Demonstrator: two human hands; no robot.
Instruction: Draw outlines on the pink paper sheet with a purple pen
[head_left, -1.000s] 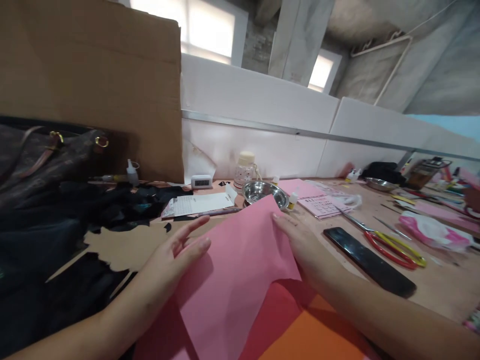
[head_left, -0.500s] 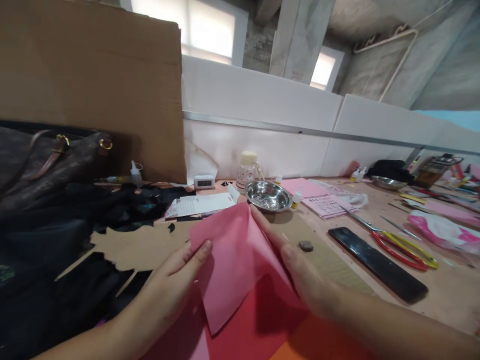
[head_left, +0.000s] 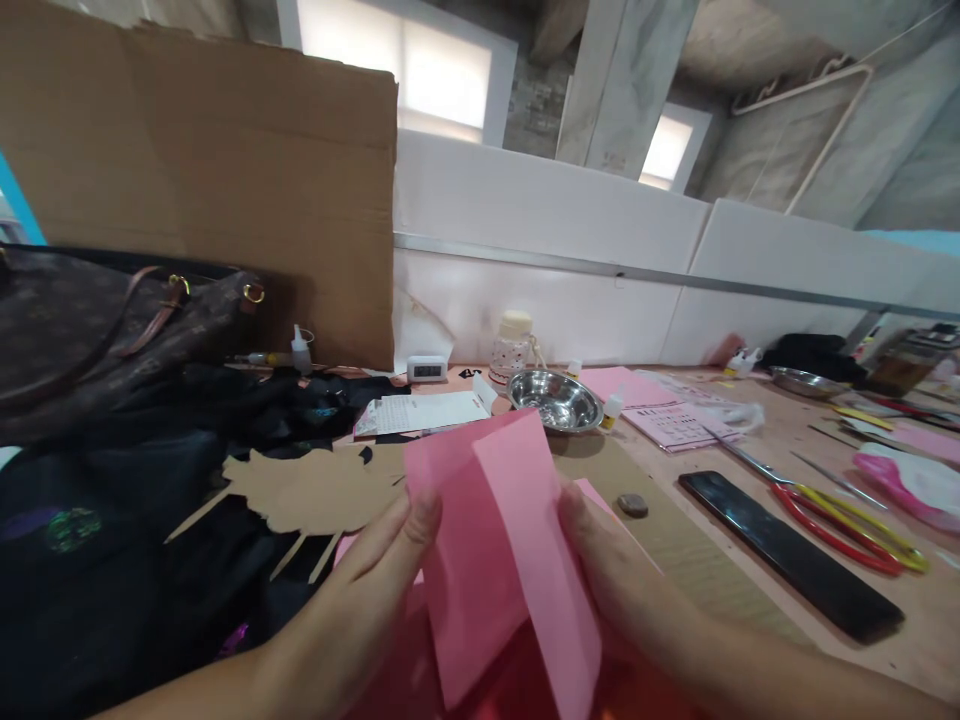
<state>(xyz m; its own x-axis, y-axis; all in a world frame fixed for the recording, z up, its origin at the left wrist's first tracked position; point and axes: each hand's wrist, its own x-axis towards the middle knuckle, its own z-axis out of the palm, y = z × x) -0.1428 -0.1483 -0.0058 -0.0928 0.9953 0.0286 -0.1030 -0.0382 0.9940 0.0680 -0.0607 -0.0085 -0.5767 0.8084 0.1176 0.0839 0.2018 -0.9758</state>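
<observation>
A folded sheet of pink paper (head_left: 480, 550) is held upright between my two hands, a lighter pink flap turned over on its right side. My left hand (head_left: 397, 550) grips the left edge, thumb on the near face. At the right edge my right hand (head_left: 600, 550) is closed on the sheet, with its thumb near the flap's upper part and its other fingers hidden behind. Below lie red and orange sheets, partly covered by the paper and my hands. To the left rests a brown cardboard cutout (head_left: 315, 490) with a jagged outline.
A steel bowl (head_left: 559, 400) stands behind the paper, beside a small glue bottle (head_left: 612, 408). On the right lie a black phone (head_left: 787, 555), scissors (head_left: 847, 520) with red and yellow handles, and a small stone (head_left: 632, 505). Black cloth (head_left: 112, 530) and a handbag (head_left: 112, 310) occupy the left.
The pink paper's right side has turned over toward me, forming a wide lighter flap. My right hand's fingers have shifted behind the sheet. The view has swung slightly left.
</observation>
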